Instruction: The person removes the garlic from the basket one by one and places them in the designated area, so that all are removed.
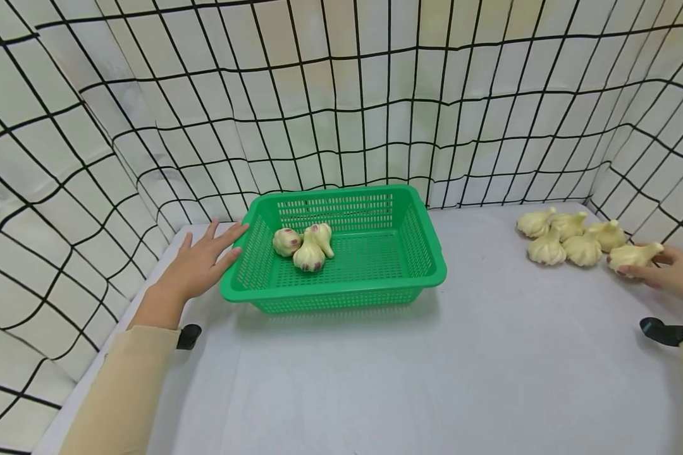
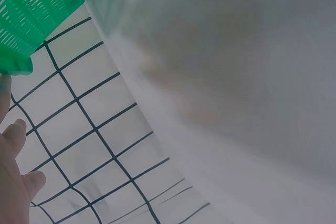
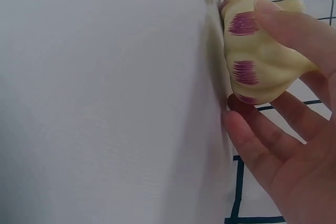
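Observation:
My left hand [image 1: 196, 265] has its fingers spread, with the fingertips at the left rim of a green plastic basket [image 1: 336, 291]. In the left wrist view part of that hand [image 2: 13, 171] shows beneath a corner of the basket [image 2: 58, 3]. Several garlic bulbs [image 1: 309, 256] with purple marks lie in the basket's left part. At the far right my right hand [image 1: 677, 272] holds a garlic bulb [image 1: 632, 254] between thumb and fingers, low at the table. The right wrist view shows the thumb across this bulb [image 3: 262, 61] and other fingers below it.
Several more garlic bulbs [image 1: 580, 248] sit clustered just left of the held one. A black wire grid [image 1: 358, 126] over white panels encloses the back and sides of the white table [image 1: 375, 379]. Dark wrist devices [image 1: 663, 332] show near both sleeves.

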`<state>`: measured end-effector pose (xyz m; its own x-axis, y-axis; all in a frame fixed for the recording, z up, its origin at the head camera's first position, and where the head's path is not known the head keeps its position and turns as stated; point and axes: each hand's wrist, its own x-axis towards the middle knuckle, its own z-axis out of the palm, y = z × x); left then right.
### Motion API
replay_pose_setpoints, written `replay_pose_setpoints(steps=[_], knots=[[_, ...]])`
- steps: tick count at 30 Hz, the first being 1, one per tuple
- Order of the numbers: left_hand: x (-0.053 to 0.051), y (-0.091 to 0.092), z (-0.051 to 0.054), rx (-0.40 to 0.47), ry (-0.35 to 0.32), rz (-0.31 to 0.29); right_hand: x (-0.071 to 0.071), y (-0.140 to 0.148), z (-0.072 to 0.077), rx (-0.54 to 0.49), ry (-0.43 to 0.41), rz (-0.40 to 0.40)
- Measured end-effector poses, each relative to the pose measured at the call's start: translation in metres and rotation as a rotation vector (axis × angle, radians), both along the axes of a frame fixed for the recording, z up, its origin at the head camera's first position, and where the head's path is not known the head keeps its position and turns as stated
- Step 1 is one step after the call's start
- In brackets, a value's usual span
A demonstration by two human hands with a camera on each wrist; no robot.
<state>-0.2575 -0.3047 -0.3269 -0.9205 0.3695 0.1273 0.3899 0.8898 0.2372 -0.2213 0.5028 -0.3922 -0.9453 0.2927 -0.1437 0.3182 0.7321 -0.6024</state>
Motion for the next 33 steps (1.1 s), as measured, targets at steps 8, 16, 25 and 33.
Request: replay_pose_setpoints(steps=[8,16,25,33], knots=[[0.0,-0.001,-0.001,0.017,0.007,-0.004,-0.002,0.001,-0.004,0.04,0.067,0.047],[-0.001,0.0,-0.001,0.007,0.0,-0.003,-0.003,0.003,-0.01,0.022,0.047,0.056],[-0.001,0.001,0.0,-0.001,-0.001,-0.002,0.001,-0.005,-0.004,0.026,0.04,0.059],[-0.001,0.0,0.0,-0.009,-0.009,0.006,0.002,-0.003,-0.007,0.044,0.091,0.091]])
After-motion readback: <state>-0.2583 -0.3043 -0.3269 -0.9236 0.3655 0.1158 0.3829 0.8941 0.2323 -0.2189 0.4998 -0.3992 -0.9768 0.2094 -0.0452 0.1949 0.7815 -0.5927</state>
